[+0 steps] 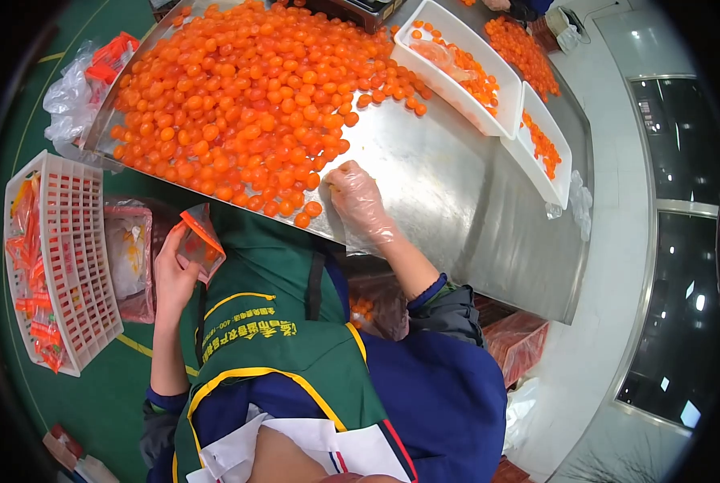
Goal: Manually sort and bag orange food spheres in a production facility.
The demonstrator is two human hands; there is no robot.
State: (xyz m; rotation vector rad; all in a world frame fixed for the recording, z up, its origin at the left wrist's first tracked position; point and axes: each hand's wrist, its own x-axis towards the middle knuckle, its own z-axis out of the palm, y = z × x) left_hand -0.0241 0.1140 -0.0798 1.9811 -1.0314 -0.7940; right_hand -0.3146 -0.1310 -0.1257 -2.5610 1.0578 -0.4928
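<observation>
My left hand (177,271), bare, holds a small clear plastic pouch (203,244) with an orange edge beside the table's front edge; something orange shows in it. A clear plastic glove covers my right hand (355,196), which rests with curled fingers on the stainless steel table (432,175), just right of a large heap of round orange egg yolks or similar balls (233,96). Whether the right fingers hold anything cannot be seen. A few loose balls (307,214) lie at the heap's near edge, by the table's rim.
At left stands a white plastic basket (82,265) of orange packets, next to a lined crate (130,259). Two white trays (468,84) (544,151) with orange balls sit at the table's right. A scale (366,9) stands beyond the heap. Another person's hand (497,5) shows at the top.
</observation>
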